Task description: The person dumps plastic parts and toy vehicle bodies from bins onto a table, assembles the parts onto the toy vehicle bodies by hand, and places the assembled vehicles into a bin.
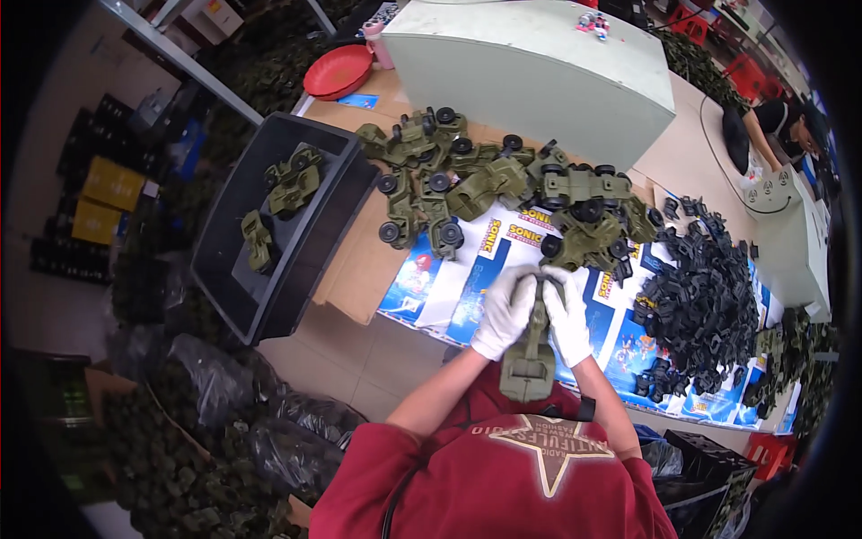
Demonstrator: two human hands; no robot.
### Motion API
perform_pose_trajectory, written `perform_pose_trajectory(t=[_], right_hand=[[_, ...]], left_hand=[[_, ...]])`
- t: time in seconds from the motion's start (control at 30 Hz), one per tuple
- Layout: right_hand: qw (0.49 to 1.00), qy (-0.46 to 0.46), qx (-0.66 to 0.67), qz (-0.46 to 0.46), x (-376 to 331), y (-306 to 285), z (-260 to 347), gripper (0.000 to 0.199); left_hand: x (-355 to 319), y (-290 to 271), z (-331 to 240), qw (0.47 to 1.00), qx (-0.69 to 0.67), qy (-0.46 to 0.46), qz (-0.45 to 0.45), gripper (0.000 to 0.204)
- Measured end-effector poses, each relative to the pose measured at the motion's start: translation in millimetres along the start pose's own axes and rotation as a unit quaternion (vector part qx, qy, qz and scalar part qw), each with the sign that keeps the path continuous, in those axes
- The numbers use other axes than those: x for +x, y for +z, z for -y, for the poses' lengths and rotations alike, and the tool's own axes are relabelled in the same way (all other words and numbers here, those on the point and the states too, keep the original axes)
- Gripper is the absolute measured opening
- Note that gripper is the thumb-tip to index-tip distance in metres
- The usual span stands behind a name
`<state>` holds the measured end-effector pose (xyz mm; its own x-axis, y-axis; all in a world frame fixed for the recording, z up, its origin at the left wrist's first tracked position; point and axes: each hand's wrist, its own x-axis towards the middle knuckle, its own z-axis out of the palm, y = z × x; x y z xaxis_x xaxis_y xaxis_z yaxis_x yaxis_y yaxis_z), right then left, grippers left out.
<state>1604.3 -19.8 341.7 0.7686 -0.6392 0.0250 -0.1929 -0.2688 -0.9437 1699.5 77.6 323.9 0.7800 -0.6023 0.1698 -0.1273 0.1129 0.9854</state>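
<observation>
My left hand and my right hand, both in white gloves, grip one olive-green toy vehicle body between them, held upright over the near table edge. Just beyond lies a heap of olive toy trucks with black wheels on printed blue and white sheets. To the right sits a mound of small black plastic parts.
A black bin at the left holds a few olive toy pieces. A large pale box stands at the back, with a red bowl to its left. Black bags of toys fill the floor. Another person works at the far right.
</observation>
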Motion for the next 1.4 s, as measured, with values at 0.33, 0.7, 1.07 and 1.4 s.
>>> perform_pose_trajectory(t=[0.33,0.7,1.07,1.4], right_hand=[[0.948,0.289,-0.030,-0.133,-59.2,-62.6,-119.3,0.026],[0.924,0.255,-0.218,-0.185,-120.4,-35.6,-87.5,0.022],[0.785,0.250,-0.305,-0.478,-149.4,-86.7,-98.8,0.017],[0.827,0.224,-0.206,-0.472,-158.3,-131.0,-176.5,0.045]], left_hand=[[152.3,-320.7,-91.6,0.809,0.180,-0.073,-0.555,0.074],[188.5,-115.7,8.9,0.910,0.392,0.115,0.073,0.089],[209.1,-52.7,55.4,0.978,0.169,0.123,0.026,0.067],[89.0,-25.2,-29.4,0.981,0.052,-0.185,0.030,0.056]])
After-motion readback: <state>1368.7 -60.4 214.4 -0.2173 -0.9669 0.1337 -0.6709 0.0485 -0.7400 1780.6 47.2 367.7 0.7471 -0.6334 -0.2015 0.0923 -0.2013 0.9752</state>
